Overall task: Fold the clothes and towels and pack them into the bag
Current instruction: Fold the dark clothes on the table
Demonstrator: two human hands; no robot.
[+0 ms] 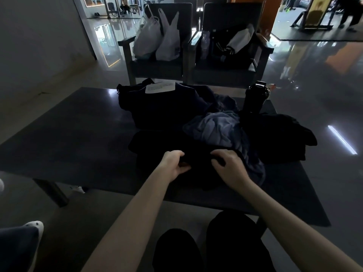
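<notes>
1. A black garment (157, 146) is spread on the near part of the dark surface (78, 130), directly in front of the seated person.
2. The near edge of the black garment is gripped by both hands: the left hand (173, 163) is curled around a fold of the cloth, and the right hand (229, 166) is clenched on the cloth just beside it.
3. A crumpled blue towel (214, 128) is heaped on the right part of the black garment, and one end of it is draped down past the right hand.
4. A dark bag (163, 107) is placed behind the black garment, towards the far edge of the surface, and a white sheet of paper (160, 87) is laid on top of it.
5. A second black garment (279, 134) is piled to the right of the blue towel, touching it.
6. A black bottle (255, 99) is stood upright at the far right of the surface, behind the second black garment.
7. Two dark armchairs are seen beyond the surface: the left armchair (161, 69) is loaded with white plastic bags (157, 38), and the right armchair (225, 71) is loaded with dark items that cannot be made out.
</notes>
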